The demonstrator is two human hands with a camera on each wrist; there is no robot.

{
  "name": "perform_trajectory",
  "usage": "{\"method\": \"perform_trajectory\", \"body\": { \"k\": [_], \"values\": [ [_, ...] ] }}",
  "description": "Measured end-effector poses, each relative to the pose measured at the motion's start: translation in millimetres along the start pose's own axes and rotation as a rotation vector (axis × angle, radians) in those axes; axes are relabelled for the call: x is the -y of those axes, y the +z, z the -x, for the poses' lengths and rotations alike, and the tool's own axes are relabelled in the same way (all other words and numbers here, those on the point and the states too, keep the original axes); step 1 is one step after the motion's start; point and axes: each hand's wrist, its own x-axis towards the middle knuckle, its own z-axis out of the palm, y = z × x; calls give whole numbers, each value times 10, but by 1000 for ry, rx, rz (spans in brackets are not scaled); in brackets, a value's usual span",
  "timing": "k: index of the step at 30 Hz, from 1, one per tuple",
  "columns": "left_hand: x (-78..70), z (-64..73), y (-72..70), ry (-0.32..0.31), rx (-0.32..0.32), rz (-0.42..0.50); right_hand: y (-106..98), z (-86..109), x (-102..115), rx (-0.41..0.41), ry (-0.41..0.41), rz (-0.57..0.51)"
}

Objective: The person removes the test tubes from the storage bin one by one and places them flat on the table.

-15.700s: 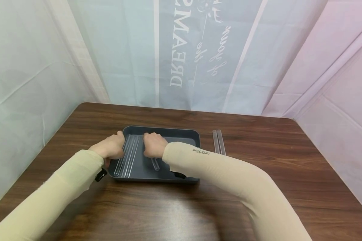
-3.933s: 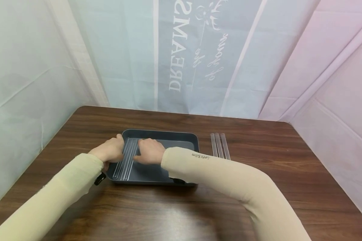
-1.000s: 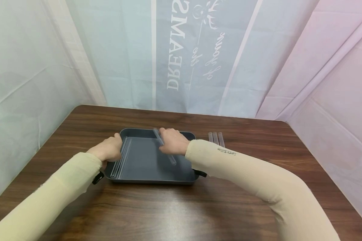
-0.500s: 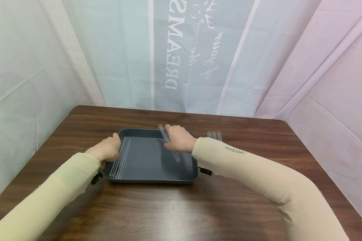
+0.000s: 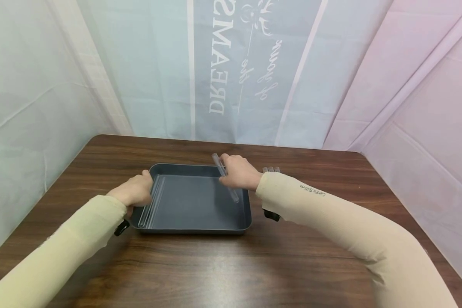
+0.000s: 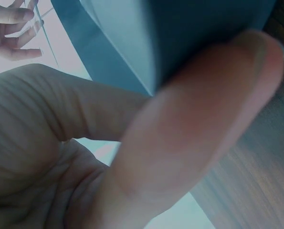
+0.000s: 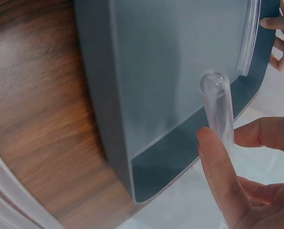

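My right hand pinches a clear test tube between thumb and fingers. The tube is tilted over the right side of a dark grey tray, its rounded end toward the tray in the right wrist view. My left hand grips the tray's left rim, with the thumb against the outer wall. Beside that rim, a few more clear test tubes lie side by side inside the tray.
Right of the tray, three clear tubes lie on the brown wooden table, mostly hidden behind the right sleeve. Pale cloth curtains enclose the table's back and sides.
My right hand has taken a test tube from the row in the tray and carried it rightward. The tubes on the table went from two to three earlier. My left hand stays on the rim.
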Motion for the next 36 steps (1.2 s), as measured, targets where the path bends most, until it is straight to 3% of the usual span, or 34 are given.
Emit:
{"method": "perform_trajectory", "body": {
  "k": [18,36],
  "values": [
    [17,-22,6,-20,4,-4,-159,149,-331,-51,63,-34],
    [6,-30,-7,-13,6,19,-168,288,-645,-61,137,-42]
  ]
}}
